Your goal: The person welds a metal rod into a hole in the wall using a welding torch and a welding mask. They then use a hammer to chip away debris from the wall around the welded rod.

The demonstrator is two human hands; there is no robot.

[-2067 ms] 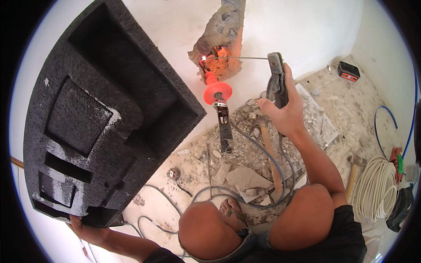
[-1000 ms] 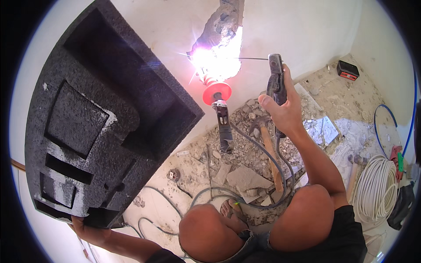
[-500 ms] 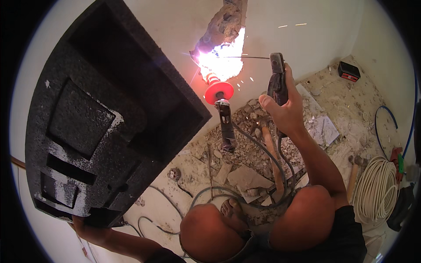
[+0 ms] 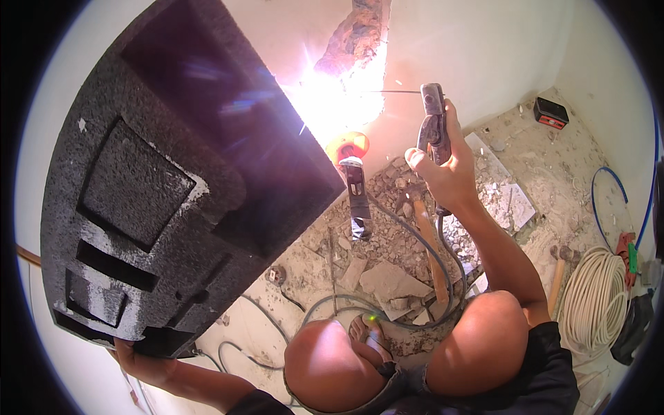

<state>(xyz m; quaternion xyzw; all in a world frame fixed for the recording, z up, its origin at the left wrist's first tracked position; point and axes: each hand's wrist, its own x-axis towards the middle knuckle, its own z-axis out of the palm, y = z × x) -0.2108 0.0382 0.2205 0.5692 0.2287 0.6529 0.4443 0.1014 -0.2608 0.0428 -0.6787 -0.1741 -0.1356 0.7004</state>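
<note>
My right hand [image 4: 449, 174] is wrapped round a dark electrode holder [image 4: 434, 131], thumb on its near side. A thin welding rod [image 4: 398, 91] runs left from its jaw into a blinding white arc [image 4: 332, 100] at a broken-out slot [image 4: 360, 38] in the wall. Glare hides the weld spot. Below the glow hangs a clamp-like black and metal piece [image 4: 357, 200] beside a round red-orange disc [image 4: 349, 146]. My left hand [image 4: 124, 354] grips the lower edge of a large black rough-surfaced panel [image 4: 138, 183] with recesses; most of its fingers are hidden behind it.
Broken rubble [image 4: 394, 277] covers the floor below the wall, with a wooden-handled hammer [image 4: 430, 249] lying on it. A dark cable [image 4: 443, 311] loops near my knees. To the right lie a coil of white cable [image 4: 593, 297], another hammer [image 4: 559, 266] and a black-and-red box [image 4: 550, 113].
The arc glare has grown and spread left, washing out the striped part above the disc. The black panel has shifted slightly right, while the electrode holder has moved slightly left.
</note>
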